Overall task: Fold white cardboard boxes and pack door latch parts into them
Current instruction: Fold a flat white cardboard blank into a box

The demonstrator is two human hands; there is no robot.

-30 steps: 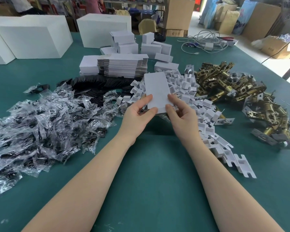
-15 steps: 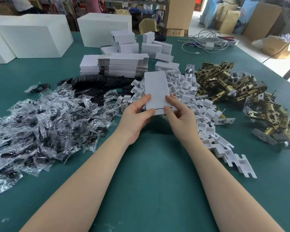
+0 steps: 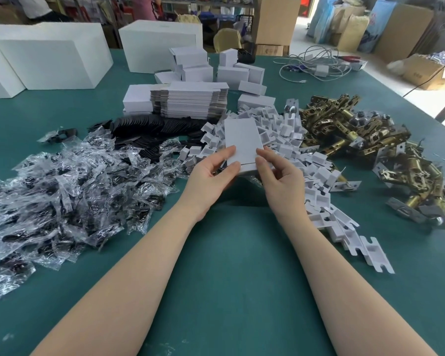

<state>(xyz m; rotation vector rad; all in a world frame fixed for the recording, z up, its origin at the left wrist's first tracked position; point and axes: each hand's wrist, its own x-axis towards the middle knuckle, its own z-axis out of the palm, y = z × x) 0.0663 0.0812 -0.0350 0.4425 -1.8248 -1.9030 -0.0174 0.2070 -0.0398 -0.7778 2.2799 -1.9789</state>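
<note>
1. Since the earlier frames the white box [image 3: 243,143] has barely shifted; the right hand [image 3: 280,176] has slid its fingers up along the right edge and both thumbs now sit higher on the near end. Piles unchanged.
2. Grip state: left hand [image 3: 211,176] pinches the near-left corner of the box, thumb on top, fingers below. Right hand pinches the near-right edge, fingertips [image 3: 261,154] on the top face. Neither hand spread flat.
3. Task thing: box is held between the two hands, lifted above the desk [image 3: 229,265], far end pointing away over the white inserts [image 3: 288,140].
4. Step in hand, my read: closing or squaring the near end flap; a seam line shows between the thumbs.
5. Doing it well: keep both pinches level so the box doesn't skew; press the flap along the seam, not the middle of the face, which would dent thin card. Check that the tuck seats fully before letting go.
6. Containers: held box looks closed; contents cannot be seen.
7. Beyond the grip: stack of flat blanks [image 3: 190,100], and further on folded small boxes [image 3: 231,73], some with open tops; contents not visible.
8. Right of the grip: brass latch parts [image 3: 365,140] loose in a heap, touching the inserts.
9. Left of the grip: clear bagged pieces [image 3: 62,191]; black plates [image 3: 149,128] just beyond them.
</note>
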